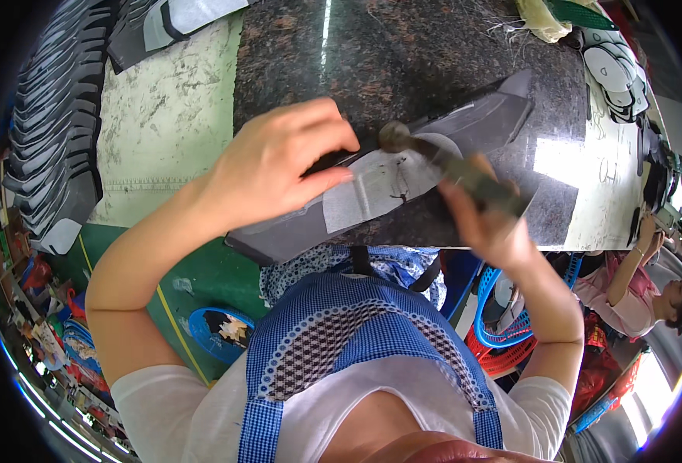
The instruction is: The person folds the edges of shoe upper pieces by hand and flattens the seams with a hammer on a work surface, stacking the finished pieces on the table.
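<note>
Head view: dark panel [375,185] lies partly beneath the left hand's grip [275,158].

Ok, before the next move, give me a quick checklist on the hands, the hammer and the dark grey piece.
1. Hammer in hand: ok, the right hand grips its handle.
2. Left hand at the dark grey piece: ok, its thumb and fingers are at the piece's upper edge.
3. Left fingers well away from the hammer head: not ok, they are close beside it.
4. Piece fully on the stone slab: not ok, its lower left end overhangs the near edge.
5. Hammer head clear of the piece: cannot tell, any gap is hidden from above.
</note>
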Motion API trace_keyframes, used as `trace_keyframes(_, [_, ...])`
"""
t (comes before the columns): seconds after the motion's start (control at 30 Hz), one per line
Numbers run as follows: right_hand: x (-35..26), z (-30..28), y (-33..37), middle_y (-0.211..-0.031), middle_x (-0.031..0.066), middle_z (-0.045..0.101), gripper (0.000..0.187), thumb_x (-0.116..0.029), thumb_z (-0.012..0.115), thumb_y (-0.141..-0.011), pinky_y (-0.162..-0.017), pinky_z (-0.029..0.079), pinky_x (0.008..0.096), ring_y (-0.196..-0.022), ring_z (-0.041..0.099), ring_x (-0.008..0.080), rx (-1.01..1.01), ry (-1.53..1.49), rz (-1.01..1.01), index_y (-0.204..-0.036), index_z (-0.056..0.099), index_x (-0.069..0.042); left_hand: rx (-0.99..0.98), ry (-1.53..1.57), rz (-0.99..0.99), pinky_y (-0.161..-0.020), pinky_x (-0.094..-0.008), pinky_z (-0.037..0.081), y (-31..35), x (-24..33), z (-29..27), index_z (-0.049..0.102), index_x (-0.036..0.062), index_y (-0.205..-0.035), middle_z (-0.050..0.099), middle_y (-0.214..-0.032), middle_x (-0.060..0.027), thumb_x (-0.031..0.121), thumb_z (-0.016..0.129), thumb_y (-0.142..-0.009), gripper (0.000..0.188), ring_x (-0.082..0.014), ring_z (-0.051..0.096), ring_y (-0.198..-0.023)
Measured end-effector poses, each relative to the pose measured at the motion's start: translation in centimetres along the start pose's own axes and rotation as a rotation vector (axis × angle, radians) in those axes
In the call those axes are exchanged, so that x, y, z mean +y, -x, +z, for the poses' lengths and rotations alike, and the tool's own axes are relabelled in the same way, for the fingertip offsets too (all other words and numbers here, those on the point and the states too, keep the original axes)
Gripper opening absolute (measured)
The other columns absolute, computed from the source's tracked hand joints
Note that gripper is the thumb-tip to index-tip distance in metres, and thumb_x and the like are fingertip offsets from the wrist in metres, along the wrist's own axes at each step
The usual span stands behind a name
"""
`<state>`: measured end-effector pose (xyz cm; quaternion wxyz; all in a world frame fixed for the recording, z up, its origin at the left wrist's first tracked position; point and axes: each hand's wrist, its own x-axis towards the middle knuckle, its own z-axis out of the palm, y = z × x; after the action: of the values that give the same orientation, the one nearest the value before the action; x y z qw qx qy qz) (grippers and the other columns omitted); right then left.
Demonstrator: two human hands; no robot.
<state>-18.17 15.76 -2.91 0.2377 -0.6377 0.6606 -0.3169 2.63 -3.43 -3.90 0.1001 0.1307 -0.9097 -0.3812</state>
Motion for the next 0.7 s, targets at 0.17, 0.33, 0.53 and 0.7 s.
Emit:
trace_keyframes(0.17, [-0.9, -0.4, -1.4, -0.061, 0.0127, 0.055, 0.017, -0.011, 0.063, -0.094, -0.049, 0.043, 0.0330, -0.054, 0.055, 0.0135, 0.085, -0.058, 0.086, -0.089, 0.055, 0.003, 0.087, -0.093, 0.262, -0.057, -0.0349, 0.048, 1.1, -0.8, 0.5, 0.067, 0.0019, -0.088, 0.058, -0.083, -0.0072, 0.006, 0.077, -0.073, 0.019, -0.0246, 0.059, -0.070])
trace_keyframes(0.33, [-1.0, -2.4, -2.6, -0.060, 0.0123, 0.055, 0.012, -0.008, 0.062, -0.093, -0.048, 0.042, 0.0346, -0.051, 0.054, 0.0187, 0.101, -0.016, 0.356, -0.093, 0.055, 0.002, 0.183, -0.262, 0.376, -0.055, -0.0328, 0.049, 0.2, -0.5, 2.6, 0.064, 0.0041, -0.079, 0.053, -0.075, -0.0047, 0.005, 0.074, -0.070, 0.013, -0.0206, 0.058, -0.067])
trace_keyframes(0.53, [-1.3, -1.1, 0.4, -0.057, 0.0149, 0.053, 0.018, -0.009, 0.062, -0.093, -0.051, 0.043, 0.0380, -0.052, 0.057, 0.0226, -0.031, 0.155, 0.053, -0.105, 0.054, 0.001, 0.166, -0.289, 0.253, -0.071, -0.0351, 0.050, -0.8, -0.1, 2.1, 0.067, 0.0041, -0.085, 0.059, -0.082, -0.0053, 0.009, 0.075, -0.071, 0.017, -0.0212, 0.060, -0.071])
trace_keyframes(0.7, [-2.0, -2.0, -2.0, -0.062, 0.0062, 0.046, 0.012, -0.008, 0.059, -0.095, -0.049, 0.038, 0.0323, -0.057, 0.044, 0.0093, 0.166, -0.029, 0.423, -0.100, 0.055, 0.002, 0.121, -0.019, 0.174, -0.070, -0.0368, 0.051, 1.2, 0.5, 2.0, 0.070, 0.0005, -0.102, 0.059, -0.088, -0.0080, 0.008, 0.077, -0.072, 0.032, -0.0253, 0.061, -0.080])
